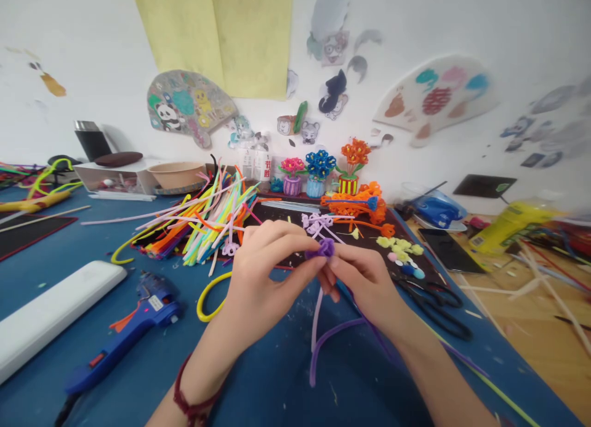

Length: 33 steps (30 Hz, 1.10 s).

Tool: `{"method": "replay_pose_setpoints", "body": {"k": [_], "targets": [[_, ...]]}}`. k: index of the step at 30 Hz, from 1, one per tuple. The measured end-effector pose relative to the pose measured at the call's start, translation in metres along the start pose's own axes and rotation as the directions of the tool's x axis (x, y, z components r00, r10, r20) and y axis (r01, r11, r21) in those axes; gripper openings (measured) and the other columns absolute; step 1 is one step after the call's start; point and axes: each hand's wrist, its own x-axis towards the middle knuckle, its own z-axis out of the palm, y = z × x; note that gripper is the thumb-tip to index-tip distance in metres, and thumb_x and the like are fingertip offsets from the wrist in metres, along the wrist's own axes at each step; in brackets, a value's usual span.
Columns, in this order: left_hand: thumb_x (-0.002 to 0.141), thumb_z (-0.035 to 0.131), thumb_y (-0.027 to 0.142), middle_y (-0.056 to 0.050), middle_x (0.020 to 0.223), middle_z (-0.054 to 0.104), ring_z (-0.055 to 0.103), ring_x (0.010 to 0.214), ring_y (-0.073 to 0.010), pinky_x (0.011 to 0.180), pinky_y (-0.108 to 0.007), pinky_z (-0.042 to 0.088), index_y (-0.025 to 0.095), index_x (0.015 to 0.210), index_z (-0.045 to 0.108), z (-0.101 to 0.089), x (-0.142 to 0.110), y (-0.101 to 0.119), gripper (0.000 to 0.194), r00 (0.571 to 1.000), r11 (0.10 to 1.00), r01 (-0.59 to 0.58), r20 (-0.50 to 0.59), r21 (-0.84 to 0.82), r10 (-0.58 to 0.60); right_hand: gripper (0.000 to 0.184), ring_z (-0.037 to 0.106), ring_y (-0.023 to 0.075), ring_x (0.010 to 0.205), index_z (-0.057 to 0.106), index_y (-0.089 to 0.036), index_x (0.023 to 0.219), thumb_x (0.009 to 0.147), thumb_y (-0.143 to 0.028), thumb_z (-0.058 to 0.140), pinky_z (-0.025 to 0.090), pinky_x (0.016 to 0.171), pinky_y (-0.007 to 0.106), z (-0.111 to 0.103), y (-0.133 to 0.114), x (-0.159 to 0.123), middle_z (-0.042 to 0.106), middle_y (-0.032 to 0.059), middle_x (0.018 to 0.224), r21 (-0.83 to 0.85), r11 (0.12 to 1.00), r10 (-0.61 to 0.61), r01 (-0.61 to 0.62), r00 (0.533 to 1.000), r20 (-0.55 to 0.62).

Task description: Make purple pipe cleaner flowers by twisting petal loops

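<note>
Left hand: nearly closed at thumb and forefinger, by which the left side of the purple curl is pinched.
Right hand: bent inward, fingertips brought almost together; the curl's right edge is held between thumb and forefinger.
Blue table: seen below and around both forearms.
Pipe-cleaner pile: heaped beyond the left hand, its many colours spread at mixed angles.
Glue gun: laid to the left of the left forearm, its handle slanted towards the person.
Black scissors: laid just beyond the right forearm.
Purple strand: seen below the hands, curved leftward from beneath the right hand, its free end pointed towards the person; its join to the curl cannot be made out.
Purple curl: held above the table, between the fingertips; it is compact and looped, and no clear long axis is shown.
</note>
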Motion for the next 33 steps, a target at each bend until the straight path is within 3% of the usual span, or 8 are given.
{"method": "replay_pose_setpoints", "body": {"k": [6, 11, 21, 33], "targets": [[0.084, 0.063, 0.018, -0.001, 0.080, 0.063, 0.056, 0.075, -0.0145, 0.066, -0.029, 0.039, 0.018, 0.078, 0.059, -0.0003, 0.0013, 0.0019, 0.007, 0.988, 0.990, 0.126, 0.094, -0.063, -0.120, 0.035, 0.048, 0.0106, 0.054, 0.053, -0.018, 0.065, 0.096, -0.030, 0.043, 0.037, 0.052, 0.023, -0.0029, -0.0018, -0.0003, 0.052, -0.0021, 0.058, -0.239, 0.969, -0.062, 0.059, 0.998, -0.008], [0.084, 0.062, 0.017, -0.001, 0.077, 0.061, 0.053, 0.074, -0.0151, 0.065, -0.029, 0.038, 0.018, 0.076, 0.059, -0.0013, 0.0028, 0.0014, 0.009, 0.981, 0.985, 0.157, 0.127, -0.075, -0.147, 0.032, 0.045, 0.0107, 0.055, 0.053, -0.018, 0.067, 0.096, -0.027, 0.043, 0.035, 0.053, 0.023, -0.0020, -0.0023, -0.0001, 0.050, -0.0025, 0.059, -0.342, 0.935, -0.105, 0.090, 0.994, -0.027], [0.085, 0.062, 0.017, -0.003, 0.082, 0.065, 0.056, 0.078, -0.0165, 0.069, -0.031, 0.041, 0.019, 0.082, 0.062, -0.0019, 0.0013, -0.0019, 0.004, 0.990, 0.987, 0.120, 0.082, -0.104, -0.111, 0.028, 0.048, 0.0116, 0.058, 0.054, -0.019, 0.070, 0.095, -0.024, 0.043, 0.036, 0.057, 0.023, 0.0004, -0.0025, -0.0021, 0.051, -0.0022, 0.063, -0.409, 0.903, -0.156, 0.132, 0.987, -0.027], [0.085, 0.062, 0.018, -0.003, 0.080, 0.065, 0.056, 0.076, -0.0169, 0.069, -0.031, 0.042, 0.019, 0.082, 0.064, -0.0017, 0.0022, -0.0035, 0.004, 0.988, 0.983, 0.126, 0.107, -0.137, -0.111, 0.028, 0.048, 0.0114, 0.058, 0.054, -0.019, 0.071, 0.095, -0.023, 0.042, 0.036, 0.056, 0.023, 0.0009, 0.0001, -0.0027, 0.051, -0.0024, 0.063, -0.438, 0.887, -0.176, 0.147, 0.984, -0.027]]}}
